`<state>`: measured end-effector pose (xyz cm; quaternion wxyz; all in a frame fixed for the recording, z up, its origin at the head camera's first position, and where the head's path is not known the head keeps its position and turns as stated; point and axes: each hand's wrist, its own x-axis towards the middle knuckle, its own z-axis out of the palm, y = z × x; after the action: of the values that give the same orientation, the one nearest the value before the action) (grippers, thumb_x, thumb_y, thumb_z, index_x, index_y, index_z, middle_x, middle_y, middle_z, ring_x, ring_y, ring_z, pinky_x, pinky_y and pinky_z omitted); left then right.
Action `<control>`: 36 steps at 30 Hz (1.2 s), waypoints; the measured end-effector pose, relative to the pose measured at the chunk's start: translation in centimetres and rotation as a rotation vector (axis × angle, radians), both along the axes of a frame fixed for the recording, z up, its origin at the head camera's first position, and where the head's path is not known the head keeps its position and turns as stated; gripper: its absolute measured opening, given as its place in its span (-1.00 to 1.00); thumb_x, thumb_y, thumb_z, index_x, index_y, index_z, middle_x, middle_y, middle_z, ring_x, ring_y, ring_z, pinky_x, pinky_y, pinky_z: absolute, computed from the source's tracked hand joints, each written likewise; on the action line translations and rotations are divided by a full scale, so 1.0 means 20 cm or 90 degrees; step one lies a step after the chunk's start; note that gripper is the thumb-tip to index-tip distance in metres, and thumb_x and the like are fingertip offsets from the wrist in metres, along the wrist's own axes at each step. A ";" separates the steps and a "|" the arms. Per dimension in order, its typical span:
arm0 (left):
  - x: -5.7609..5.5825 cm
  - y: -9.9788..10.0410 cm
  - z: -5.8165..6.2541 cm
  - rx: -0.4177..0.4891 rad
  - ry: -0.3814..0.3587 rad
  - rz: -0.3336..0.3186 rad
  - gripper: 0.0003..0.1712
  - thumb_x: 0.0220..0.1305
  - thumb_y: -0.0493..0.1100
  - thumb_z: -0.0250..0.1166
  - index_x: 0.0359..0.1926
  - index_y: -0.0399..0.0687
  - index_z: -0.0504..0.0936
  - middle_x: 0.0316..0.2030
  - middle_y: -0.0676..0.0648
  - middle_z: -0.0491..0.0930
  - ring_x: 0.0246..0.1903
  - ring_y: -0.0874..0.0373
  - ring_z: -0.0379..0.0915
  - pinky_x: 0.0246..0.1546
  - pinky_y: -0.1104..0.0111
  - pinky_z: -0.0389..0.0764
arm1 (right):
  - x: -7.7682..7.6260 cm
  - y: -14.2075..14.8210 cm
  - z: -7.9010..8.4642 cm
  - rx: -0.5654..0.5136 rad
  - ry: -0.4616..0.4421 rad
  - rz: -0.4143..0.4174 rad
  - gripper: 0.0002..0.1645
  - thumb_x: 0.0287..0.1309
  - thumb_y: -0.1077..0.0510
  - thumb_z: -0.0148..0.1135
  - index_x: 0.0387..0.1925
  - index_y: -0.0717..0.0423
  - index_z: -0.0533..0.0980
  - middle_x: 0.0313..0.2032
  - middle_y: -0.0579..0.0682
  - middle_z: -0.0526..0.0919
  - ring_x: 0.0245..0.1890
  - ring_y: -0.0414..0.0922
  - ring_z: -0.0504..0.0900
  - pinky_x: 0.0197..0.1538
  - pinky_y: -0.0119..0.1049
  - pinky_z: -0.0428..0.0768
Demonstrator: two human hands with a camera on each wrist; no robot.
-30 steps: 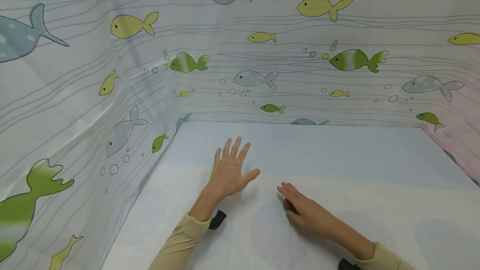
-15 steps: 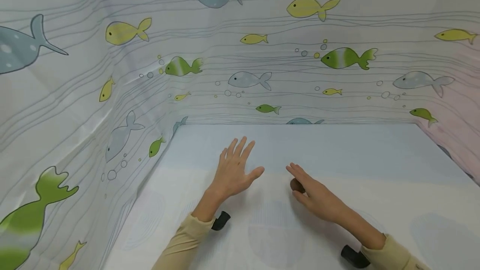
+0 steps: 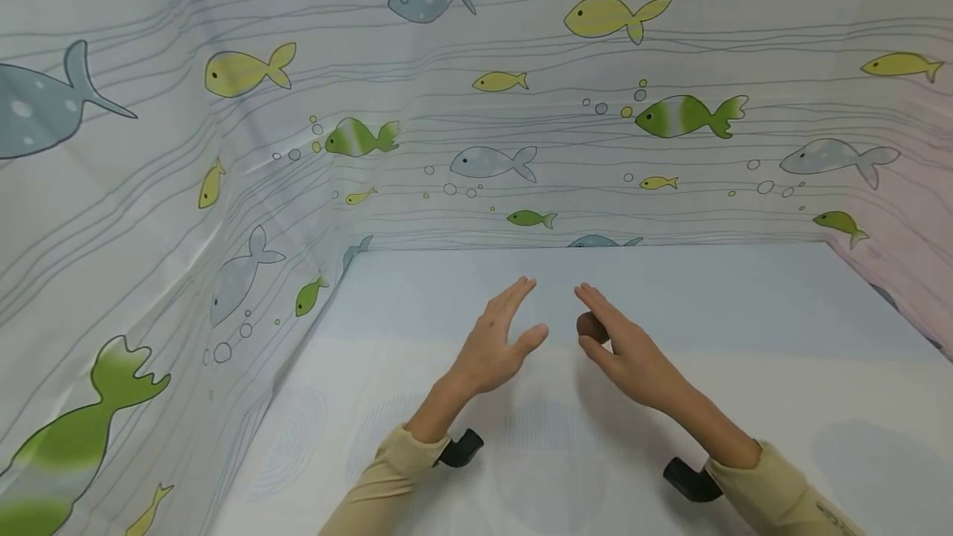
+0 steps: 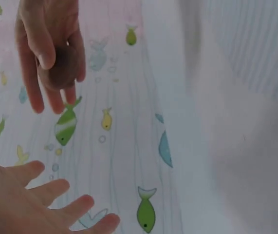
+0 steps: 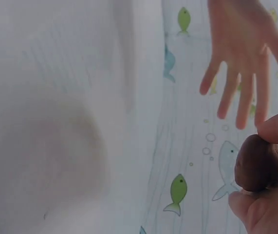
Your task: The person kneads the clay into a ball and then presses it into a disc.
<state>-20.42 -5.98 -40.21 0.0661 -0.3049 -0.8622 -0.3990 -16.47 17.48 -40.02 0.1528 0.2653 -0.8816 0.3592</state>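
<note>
Brown roundish lump (image 5: 255, 163) — held in fingers of right hand (image 3: 633, 362); left hand (image 3: 487, 354) near, apart — fingers spread.

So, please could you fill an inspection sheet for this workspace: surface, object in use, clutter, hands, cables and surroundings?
Surface: white cover with faint printed shapes; pale blue band along the far side.
Object in use: one brown roundish object; what it is, I cannot tell.
Clutter: nothing seen.
Hands: right hand grips the brown roundish object; left hand holds nothing, fingers extended; the two are apart. A black device shows at each wrist.
Cables: nothing seen.
Surroundings: fish-print sheet behind and at left; pink area at right.
</note>
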 end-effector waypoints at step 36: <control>-0.13 0.30 -0.06 0.791 -0.604 -0.156 -0.05 0.39 0.48 -0.30 0.58 0.05 -0.07 0.53 -0.12 0.04 0.49 -0.11 0.00 0.39 -0.08 0.18 | -0.10 -0.34 -0.03 -0.205 -0.168 0.057 -0.19 0.41 0.21 -0.03 0.58 -0.07 -0.08 0.54 0.03 0.04 -0.22 -0.02 0.56 -0.24 -0.23 0.56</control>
<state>-23.02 0.11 -41.39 -0.1947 -0.1024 -0.3783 -0.8992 -18.55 10.63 -40.53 0.0603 0.2268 -0.8126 0.5335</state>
